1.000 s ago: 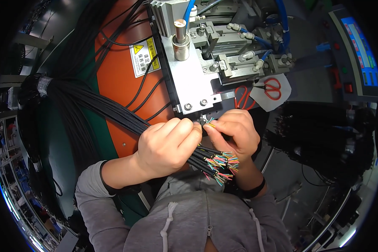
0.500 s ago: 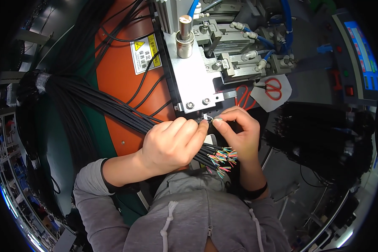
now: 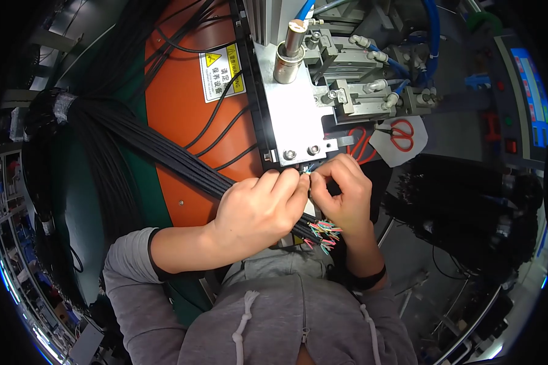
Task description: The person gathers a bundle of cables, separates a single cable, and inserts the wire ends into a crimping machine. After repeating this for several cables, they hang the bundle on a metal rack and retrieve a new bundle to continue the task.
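Observation:
My left hand (image 3: 262, 204) is closed in a pinch, its fingertips just below the front edge of the machine's bright metal plate (image 3: 295, 121). Thumb and forefinger of my right hand (image 3: 345, 190) meet them there, also pinched. Between the fingertips show the fine light-coloured wires (image 3: 307, 170) of a cable end; the rest of that cable is hidden by my fingers. Below my left hand and wrist passes a bundle of black cables (image 3: 176, 155). Its stripped ends fan out as pink, green and yellow wires (image 3: 326, 233) beneath my hands.
Red-handled scissors (image 3: 402, 135) lie on a white sheet right of the plate. Metal clamps with blue air hoses (image 3: 396, 64) stand behind. An orange panel (image 3: 182, 128) with a warning label is at left, a lit screen (image 3: 533, 97) far right. More dark cables (image 3: 463, 213) hang at right.
My fingertips have come closer together and nearer the plate's edge. The white piece seen between them earlier is now mostly covered. The machine sits slightly farther right in the picture.

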Motion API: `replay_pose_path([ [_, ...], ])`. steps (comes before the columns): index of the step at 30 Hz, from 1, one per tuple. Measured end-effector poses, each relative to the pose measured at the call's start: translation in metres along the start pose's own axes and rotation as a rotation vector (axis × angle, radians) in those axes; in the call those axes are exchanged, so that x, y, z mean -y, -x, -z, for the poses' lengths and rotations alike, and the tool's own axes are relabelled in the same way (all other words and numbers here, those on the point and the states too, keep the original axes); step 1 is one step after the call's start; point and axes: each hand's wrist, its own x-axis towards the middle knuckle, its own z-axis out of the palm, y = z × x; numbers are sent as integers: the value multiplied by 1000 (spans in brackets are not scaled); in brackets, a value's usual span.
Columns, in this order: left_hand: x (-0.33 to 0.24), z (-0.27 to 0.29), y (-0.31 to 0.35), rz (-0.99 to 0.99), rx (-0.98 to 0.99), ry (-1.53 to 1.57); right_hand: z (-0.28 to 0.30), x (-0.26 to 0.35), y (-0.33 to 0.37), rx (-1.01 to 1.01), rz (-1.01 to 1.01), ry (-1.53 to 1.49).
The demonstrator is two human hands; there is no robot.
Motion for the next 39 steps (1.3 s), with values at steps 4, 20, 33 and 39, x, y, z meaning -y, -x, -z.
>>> replay_pose_path([
  [4,0,0,-1,-16,9,-25,-10,-11,-2,-138,73,-60],
  [20,9,-2,-2,-27,-83,8,-20,-8,1,-200,-58,-226],
  [33,7,11,3,27,56,15,19,-36,13,193,208,-687],
  [39,15,18,-14,-153,-374,225,14,-22,13,-3,86,-768],
])
